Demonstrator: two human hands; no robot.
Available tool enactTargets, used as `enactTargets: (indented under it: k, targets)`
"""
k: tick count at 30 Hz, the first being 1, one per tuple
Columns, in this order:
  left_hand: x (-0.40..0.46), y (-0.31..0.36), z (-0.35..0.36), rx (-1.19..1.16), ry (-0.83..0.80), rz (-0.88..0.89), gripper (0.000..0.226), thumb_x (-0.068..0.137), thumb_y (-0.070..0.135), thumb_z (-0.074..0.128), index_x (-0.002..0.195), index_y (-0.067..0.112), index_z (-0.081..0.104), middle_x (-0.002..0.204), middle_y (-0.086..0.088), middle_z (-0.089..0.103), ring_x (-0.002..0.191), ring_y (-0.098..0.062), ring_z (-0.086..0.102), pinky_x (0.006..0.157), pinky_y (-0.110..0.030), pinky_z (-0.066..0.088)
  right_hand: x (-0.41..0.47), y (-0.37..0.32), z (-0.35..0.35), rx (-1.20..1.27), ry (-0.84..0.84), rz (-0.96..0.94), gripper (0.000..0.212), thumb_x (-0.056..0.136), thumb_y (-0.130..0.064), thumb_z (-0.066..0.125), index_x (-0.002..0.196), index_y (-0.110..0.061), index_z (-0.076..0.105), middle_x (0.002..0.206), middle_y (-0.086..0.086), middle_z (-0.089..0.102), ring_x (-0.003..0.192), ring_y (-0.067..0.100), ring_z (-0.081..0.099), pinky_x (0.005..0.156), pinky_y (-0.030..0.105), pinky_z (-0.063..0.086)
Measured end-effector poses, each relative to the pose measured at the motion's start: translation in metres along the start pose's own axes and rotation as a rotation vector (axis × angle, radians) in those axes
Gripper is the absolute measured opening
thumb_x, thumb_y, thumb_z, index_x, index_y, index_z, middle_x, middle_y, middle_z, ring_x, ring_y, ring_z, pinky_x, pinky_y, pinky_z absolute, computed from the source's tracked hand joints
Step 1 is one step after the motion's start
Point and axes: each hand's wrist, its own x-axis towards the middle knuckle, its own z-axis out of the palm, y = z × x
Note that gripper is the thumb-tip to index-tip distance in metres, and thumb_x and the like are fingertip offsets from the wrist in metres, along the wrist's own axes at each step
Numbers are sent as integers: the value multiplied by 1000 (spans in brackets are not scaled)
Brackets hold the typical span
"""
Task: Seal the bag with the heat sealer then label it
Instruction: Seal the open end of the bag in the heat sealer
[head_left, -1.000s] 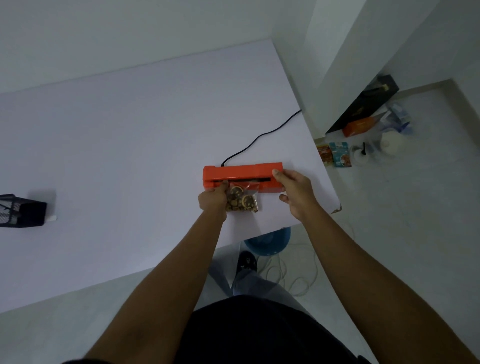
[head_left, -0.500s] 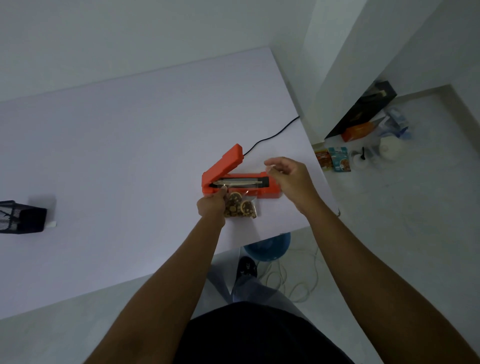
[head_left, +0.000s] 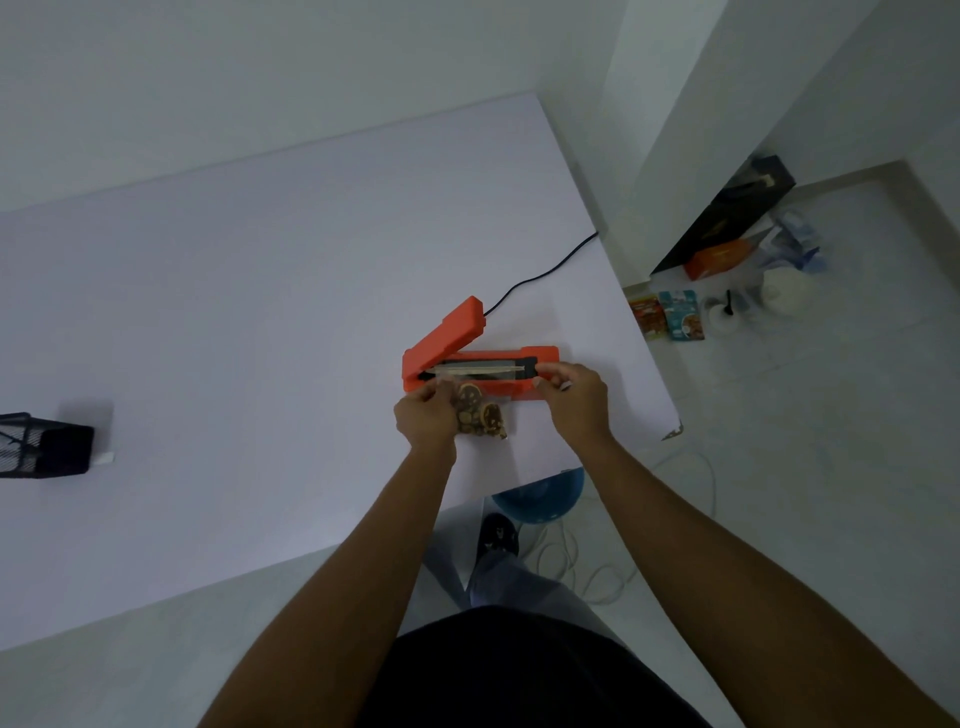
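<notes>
Bag top laid across the open heat sealer

Left hand (head_left: 426, 415) pinches the bag (head_left: 480, 415) at the orange heat sealer (head_left: 478, 358) (lid up); right hand (head_left: 574, 395) pinches its far corner: pull the top flat and wrinkle-free along the strip.

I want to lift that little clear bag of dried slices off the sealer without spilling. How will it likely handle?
The bag looks like thin clear film, so it is probably floppy and will sag below wherever it is gripped. The dried slices inside look light. Its top lies across the open heat sealer, left hand at its edge; whether it is sealed cannot be told.
</notes>
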Motion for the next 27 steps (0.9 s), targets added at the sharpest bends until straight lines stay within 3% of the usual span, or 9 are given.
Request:
enactTargets:
  k: [3,6,9,13,17,21,27]
  targets:
    - [-3,4,1,15,12,50,22,92,19,67,110,7,73,98,-6,73,90,-24,70,85,-43,61,-1,2,3,-8,4,-16,28,90,-11,72,118,-14,73,93,9,66,81,18,62,80,22,56]
    - [-7,6,3,45,-2,120,23,92,19,67,112,9,73,95,-1,70,92,-23,69,87,-39,60,-2,2,2,-20,7,-33,32,90,-10,72,122,-13,71,93,6,64,80,14,59,73,4,46]
    - [-11,6,3,87,-45,207,19,92,21,67,107,13,75,94,3,72,92,-19,69,90,-37,58,-1,2,1,-22,5,-39,33,89,-9,72,123,-11,70,92,2,61,80,12,57,68,-2,43]
    - [-13,4,1,138,-114,330,18,94,21,66,107,15,76,104,0,74,94,-17,70,94,-34,57,0,4,1,-19,6,-35,34,89,-9,73,122,-11,71,92,2,61,82,13,58,70,1,43]
    - [-17,4,-8,132,-267,487,14,94,16,64,102,10,74,99,-3,75,91,-13,72,88,-29,59,1,4,1,16,3,-16,33,89,-7,72,122,-11,71,90,1,60,80,12,56,72,4,47]
    - [-21,3,-19,103,-404,444,20,95,19,63,109,6,70,104,-4,75,93,-13,73,82,-27,60,1,5,-2,160,-46,75,29,90,-8,70,119,-14,72,93,3,64,85,20,62,85,26,57]
    - [-29,4,-45,73,-496,425,19,96,21,61,106,8,71,98,-3,76,91,-12,73,76,-24,60,-23,-2,-9,410,-73,175,18,96,-12,63,110,-15,73,98,2,73,80,17,66,64,16,52]
